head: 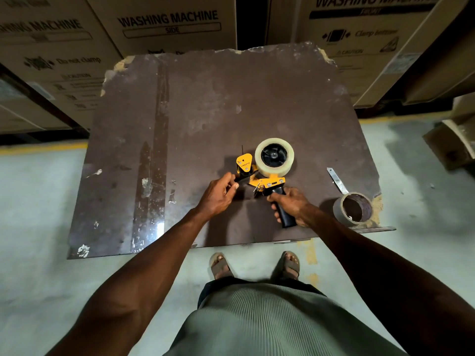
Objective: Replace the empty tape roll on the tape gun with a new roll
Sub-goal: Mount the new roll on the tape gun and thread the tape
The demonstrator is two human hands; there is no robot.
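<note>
A yellow tape gun (pixel 267 181) lies over the dark board (pixel 205 111), near its front edge. A full clear tape roll (pixel 274 157) sits on the gun's black hub. My right hand (pixel 290 204) grips the gun's black handle. My left hand (pixel 218 194) pinches the loose tape end at the gun's front, beside the yellow guard. The empty cardboard core (pixel 352 208), with a strip of tape trailing from it, lies at the board's front right corner.
Large washing machine cartons (pixel 164 21) stand behind the board on both sides. A smaller cardboard box (pixel 452 142) sits on the floor at right. My sandalled feet (pixel 257 264) stand just in front of the board. Old tape scraps stick to the board's left part.
</note>
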